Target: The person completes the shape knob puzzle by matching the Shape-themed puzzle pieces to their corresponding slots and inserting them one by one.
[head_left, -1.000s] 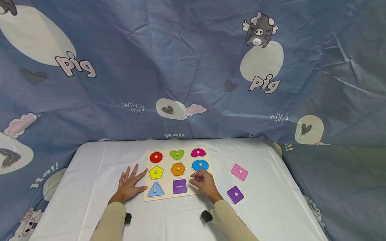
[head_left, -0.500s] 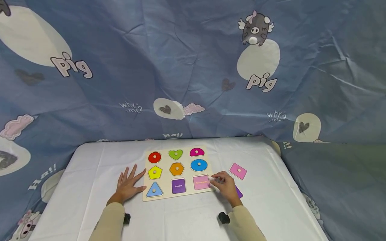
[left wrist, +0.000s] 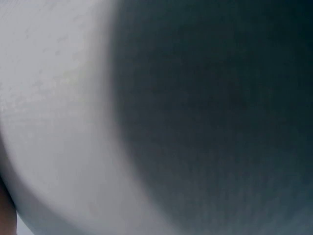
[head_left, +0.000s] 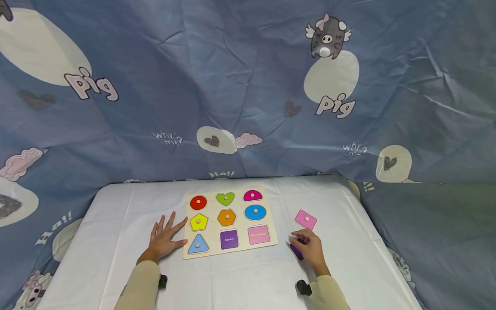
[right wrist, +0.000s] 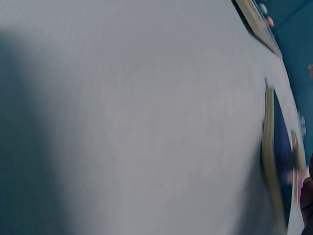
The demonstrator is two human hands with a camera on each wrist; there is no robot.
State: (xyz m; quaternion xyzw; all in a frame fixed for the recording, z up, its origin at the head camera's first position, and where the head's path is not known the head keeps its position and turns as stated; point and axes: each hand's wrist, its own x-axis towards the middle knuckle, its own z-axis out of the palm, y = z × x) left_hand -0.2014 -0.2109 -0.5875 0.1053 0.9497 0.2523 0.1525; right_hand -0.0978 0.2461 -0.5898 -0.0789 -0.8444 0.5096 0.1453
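Note:
My left hand [head_left: 162, 243] lies flat with fingers spread, its thumb and index fingertips at the left edge of the wooden shape puzzle board [head_left: 242, 252]. My right hand [head_left: 311, 252] is over the purple square puzzle piece [head_left: 296, 252], hiding much of it, fingers loosely bent. In the right wrist view, the purple square piece [right wrist: 282, 147] appears edge-on with its knob [right wrist: 299, 159] uncovered and fingertips [right wrist: 306, 196] close beside it. A pink rectangle piece [head_left: 305, 219] lies just beyond this hand. On the board, the purple square slot [head_left: 229, 240] and pink rectangle slot [head_left: 258, 235] show their printed words.
Several other knobbed shapes sit in the board, among them a blue triangle [head_left: 198, 244], an orange hexagon [head_left: 226, 218] and a blue oval [head_left: 255, 212]. White cloth covers the table [head_left: 232, 282]. A blue pig-print curtain [head_left: 248, 86] hangs behind.
My right hand has moved from over the pink rectangle slot rightward to the purple square piece, uncovering the slot. The left hand has stayed in place.

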